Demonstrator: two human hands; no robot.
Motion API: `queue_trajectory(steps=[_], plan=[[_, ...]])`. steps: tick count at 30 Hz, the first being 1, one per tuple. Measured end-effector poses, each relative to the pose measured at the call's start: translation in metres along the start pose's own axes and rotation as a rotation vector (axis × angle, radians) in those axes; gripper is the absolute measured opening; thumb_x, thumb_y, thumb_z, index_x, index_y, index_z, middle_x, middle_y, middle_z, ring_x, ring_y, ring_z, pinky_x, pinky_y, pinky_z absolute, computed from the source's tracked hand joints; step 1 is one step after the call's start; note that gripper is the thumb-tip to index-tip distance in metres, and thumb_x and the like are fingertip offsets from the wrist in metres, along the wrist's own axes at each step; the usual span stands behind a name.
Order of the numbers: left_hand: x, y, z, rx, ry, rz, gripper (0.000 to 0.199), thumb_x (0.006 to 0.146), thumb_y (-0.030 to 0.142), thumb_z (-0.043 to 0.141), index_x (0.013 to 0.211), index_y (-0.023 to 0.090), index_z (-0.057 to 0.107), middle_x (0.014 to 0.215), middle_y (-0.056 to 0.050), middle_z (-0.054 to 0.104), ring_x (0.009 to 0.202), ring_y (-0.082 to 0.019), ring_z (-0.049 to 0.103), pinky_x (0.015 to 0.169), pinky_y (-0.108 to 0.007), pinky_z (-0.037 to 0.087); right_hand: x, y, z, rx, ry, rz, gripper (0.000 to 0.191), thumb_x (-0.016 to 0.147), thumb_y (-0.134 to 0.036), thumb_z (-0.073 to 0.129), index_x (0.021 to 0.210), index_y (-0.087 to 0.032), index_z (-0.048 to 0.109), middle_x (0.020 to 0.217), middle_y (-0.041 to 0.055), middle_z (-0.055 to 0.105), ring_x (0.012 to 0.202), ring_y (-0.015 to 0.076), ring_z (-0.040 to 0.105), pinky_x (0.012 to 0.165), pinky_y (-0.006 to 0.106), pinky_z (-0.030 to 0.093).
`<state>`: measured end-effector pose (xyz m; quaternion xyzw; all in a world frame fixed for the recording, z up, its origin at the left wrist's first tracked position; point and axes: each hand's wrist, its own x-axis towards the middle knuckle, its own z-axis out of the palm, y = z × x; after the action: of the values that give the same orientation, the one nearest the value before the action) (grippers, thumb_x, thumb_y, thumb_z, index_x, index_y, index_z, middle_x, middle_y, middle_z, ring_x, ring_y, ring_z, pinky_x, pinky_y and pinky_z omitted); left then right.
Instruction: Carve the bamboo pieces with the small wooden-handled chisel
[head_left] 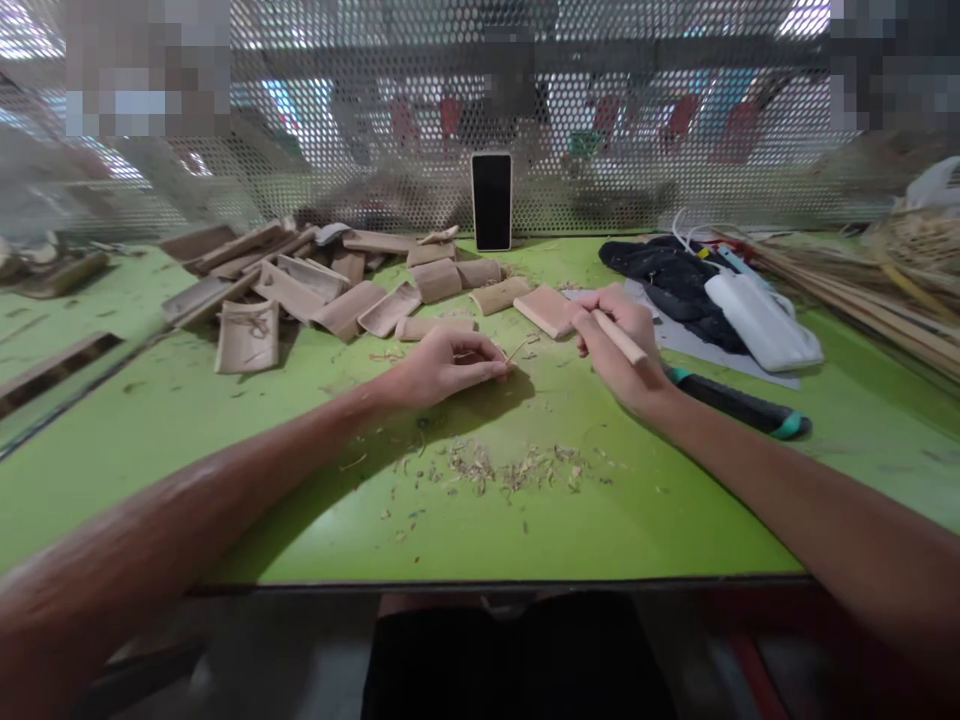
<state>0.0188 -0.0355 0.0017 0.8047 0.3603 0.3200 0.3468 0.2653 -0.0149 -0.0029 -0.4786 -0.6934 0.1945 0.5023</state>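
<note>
Head view: bamboo pieces (pixel 296 290) heap toward the worktop's (pixel 637 530) back-left corner; left hand (pixel 457 368) pinches a thin sliver (pixel 517 351) mid-worktop; shavings (pixel 529 470) near the front edge suggest some trimming done, the remainder unclear; right hand (pixel 636 318) grips a wooden rod (pixel 621 338).

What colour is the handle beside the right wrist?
The handle is black and teal-green, best in head view.

The right hand (pixel 628 312) holds a wooden stick (pixel 622 339).

One head-worn view — facing forward and down, close above the green table (pixel 637 535).
</note>
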Motion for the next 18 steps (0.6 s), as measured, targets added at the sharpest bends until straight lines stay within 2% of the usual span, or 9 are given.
queue_trajectory(steps=[2, 4, 6, 9, 12, 15, 18], plan=[[0.001, -0.002, -0.001, -0.02, 0.012, -0.022, 0.016, 0.089, 0.03, 0.072, 0.088, 0.016, 0.077, 0.089, -0.007, 0.078, 0.078, -0.015, 0.071, 0.07, -0.023, 0.058, 0.0, 0.001, 0.0, -0.048, -0.033, -0.059, 0.006, 0.088, -0.024, 0.065, 0.086, -0.019, 0.067, 0.092, 0.0088, 0.058, 0.077, 0.0204, 0.057, 0.064, 0.036, 0.05], [0.001, -0.003, -0.001, -0.042, 0.018, -0.03, 0.015, 0.087, 0.03, 0.074, 0.086, 0.016, 0.076, 0.089, -0.007, 0.078, 0.079, -0.015, 0.071, 0.071, -0.024, 0.058, -0.002, -0.001, 0.002, -0.04, -0.096, -0.085, 0.011, 0.086, -0.019, 0.064, 0.096, -0.018, 0.07, 0.098, 0.0092, 0.057, 0.078, 0.0196, 0.057, 0.066, 0.036, 0.051], [0.001, -0.005, 0.0, -0.049, 0.013, -0.004, 0.014, 0.086, 0.03, 0.074, 0.086, 0.016, 0.076, 0.09, -0.006, 0.078, 0.081, -0.015, 0.071, 0.074, -0.025, 0.058, -0.007, -0.005, 0.005, 0.022, -0.191, -0.049, 0.017, 0.09, -0.022, 0.062, 0.104, -0.018, 0.07, 0.095, 0.0085, 0.058, 0.071, 0.0175, 0.056, 0.061, 0.034, 0.049], [-0.002, -0.007, 0.004, -0.002, -0.023, 0.088, 0.013, 0.087, 0.031, 0.074, 0.088, 0.017, 0.075, 0.094, -0.007, 0.077, 0.088, -0.017, 0.071, 0.08, -0.029, 0.057, -0.013, -0.011, 0.008, 0.085, -0.268, -0.007, 0.016, 0.095, -0.029, 0.06, 0.101, -0.017, 0.069, 0.086, 0.0065, 0.062, 0.066, 0.0156, 0.056, 0.057, 0.031, 0.046], [-0.004, -0.006, 0.009, 0.143, -0.054, 0.203, 0.012, 0.09, 0.031, 0.072, 0.087, 0.019, 0.075, 0.1, -0.009, 0.075, 0.097, -0.02, 0.068, 0.087, -0.035, 0.054, -0.014, -0.014, 0.008, 0.083, -0.263, 0.01, 0.009, 0.089, -0.025, 0.067, 0.094, -0.017, 0.068, 0.081, 0.0034, 0.063, 0.062, 0.0131, 0.055, 0.055, 0.029, 0.044], [-0.005, -0.006, 0.011, 0.249, -0.072, 0.285, 0.013, 0.092, 0.03, 0.069, 0.084, 0.02, 0.074, 0.103, -0.009, 0.075, 0.101, -0.022, 0.066, 0.09, -0.038, 0.052, -0.013, -0.015, 0.006, 0.204, -0.342, 0.136, 0.019, 0.088, -0.026, 0.069, 0.105, -0.018, 0.071, 0.075, 0.0018, 0.064, 0.059, 0.0131, 0.057, 0.053, 0.028, 0.046], [-0.004, -0.006, 0.009, 0.271, -0.105, 0.284, 0.012, 0.093, 0.028, 0.067, 0.087, 0.021, 0.075, 0.102, -0.008, 0.075, 0.1, -0.022, 0.064, 0.09, -0.038, 0.051, -0.012, -0.016, 0.002, 0.415, -0.508, 0.303, 0.027, 0.09, -0.039, 0.069, 0.105, -0.017, 0.074, 0.074, 0.0033, 0.065, 0.059, 0.014, 0.059, 0.049, 0.027, 0.047]])
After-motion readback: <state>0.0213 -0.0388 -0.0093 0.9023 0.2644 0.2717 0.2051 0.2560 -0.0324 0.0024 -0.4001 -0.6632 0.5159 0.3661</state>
